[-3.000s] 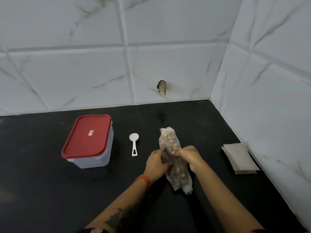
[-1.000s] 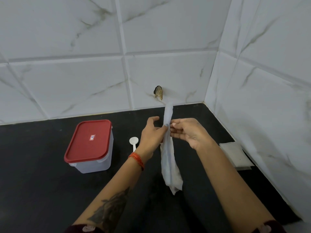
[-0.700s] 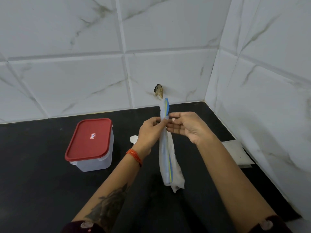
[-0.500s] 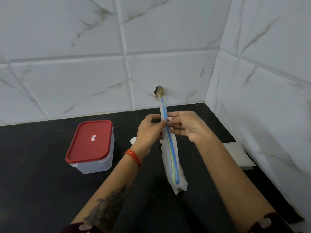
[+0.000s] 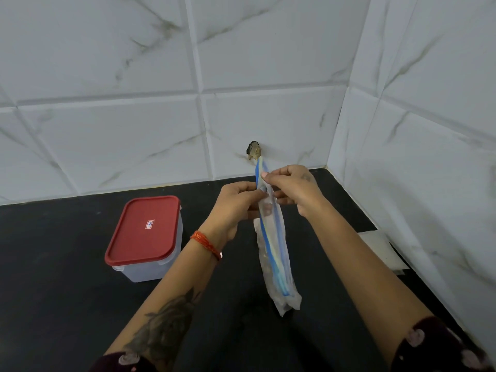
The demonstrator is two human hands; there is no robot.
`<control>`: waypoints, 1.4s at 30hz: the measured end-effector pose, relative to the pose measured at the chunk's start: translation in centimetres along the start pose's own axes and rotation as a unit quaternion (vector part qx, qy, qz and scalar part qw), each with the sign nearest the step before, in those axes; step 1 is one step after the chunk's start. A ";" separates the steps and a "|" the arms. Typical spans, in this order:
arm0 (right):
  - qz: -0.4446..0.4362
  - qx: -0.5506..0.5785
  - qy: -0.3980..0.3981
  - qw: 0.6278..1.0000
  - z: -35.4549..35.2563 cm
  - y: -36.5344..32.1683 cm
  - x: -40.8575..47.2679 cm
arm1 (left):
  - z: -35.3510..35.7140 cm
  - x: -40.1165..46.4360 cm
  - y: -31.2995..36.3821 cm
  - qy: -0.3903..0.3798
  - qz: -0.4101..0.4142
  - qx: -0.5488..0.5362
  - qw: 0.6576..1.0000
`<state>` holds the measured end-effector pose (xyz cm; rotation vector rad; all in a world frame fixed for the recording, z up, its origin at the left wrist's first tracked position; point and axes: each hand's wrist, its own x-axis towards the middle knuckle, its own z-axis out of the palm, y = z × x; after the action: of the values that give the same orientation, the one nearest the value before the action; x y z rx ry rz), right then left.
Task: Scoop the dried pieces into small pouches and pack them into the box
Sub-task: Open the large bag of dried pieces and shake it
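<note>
Both hands are working at the top of the zip bag (image 5: 276,253), which is being held upright above the black counter (image 5: 53,304), seal edge toward the camera. Left hand (image 5: 236,205) is pinching one side of the blue seal strip; right hand (image 5: 292,189) is pinching the other side, fingers curled on the plastic. Dried pieces are showing only faintly through the bag wall. Judging: this is the opening step, with no scooping begun. Box (image 5: 146,237) is sitting to the left with its red lid on. Flat pouches (image 5: 381,251) are lying at the right by the wall, partly hidden by the forearm. Next move probably calls for pulling the two lips apart, then setting the bag down open without spilling.
</note>
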<state>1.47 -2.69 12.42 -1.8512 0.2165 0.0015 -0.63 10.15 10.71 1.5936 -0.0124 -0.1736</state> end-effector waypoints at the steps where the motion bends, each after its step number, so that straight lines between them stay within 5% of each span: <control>1: -0.010 -0.026 0.012 1.000 0.0 0.2 0.2 | 0.0 -0.1 0.1 -0.003 -0.011 -0.009 1.000; 5: -0.006 -0.030 0.011 0.999 -0.6 0.4 0.8 | 0.2 0.2 0.0 0.027 -0.042 -0.010 0.999; 14: -0.021 -0.079 -0.044 0.996 -1.0 0.2 0.7 | 1.1 3.8 1.0 0.116 0.121 0.307 0.937; 19: -0.124 -0.196 0.044 0.972 -0.7 0.1 1.4 | 1.6 4.8 1.3 0.124 0.120 0.259 0.950; 26: 0.046 0.042 -0.076 0.995 -1.5 0.0 3.5 | 0.9 5.4 1.4 0.067 -0.029 0.057 0.996; 29: 0.146 0.192 -0.121 0.963 -1.5 0.2 3.9 | 0.5 5.7 0.5 0.081 0.015 0.097 0.992; 32: 0.177 0.227 -0.149 0.946 -1.2 1.0 4.3 | 0.3 5.8 0.4 0.093 0.058 0.171 0.979; 34: 0.129 0.142 -0.139 0.972 -0.9 1.3 4.2 | 0.2 6.0 0.5 0.076 0.037 0.199 0.976; 36: 0.013 -0.033 -0.078 0.996 -0.7 1.5 3.6 | 0.1 6.3 0.7 0.071 -0.034 0.108 0.991; 39: -0.161 -0.228 -0.029 0.960 -0.6 2.0 2.5 | -0.1 6.3 1.0 0.029 -0.150 -0.083 0.985; 42: -0.201 -0.272 0.007 0.941 -0.6 2.3 2.6 | 0.3 6.0 0.6 -0.011 -0.169 -0.165 0.972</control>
<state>3.62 -4.25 10.08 -2.4197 -0.1788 -0.2588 5.28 9.14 10.66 1.2511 0.2611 -0.4361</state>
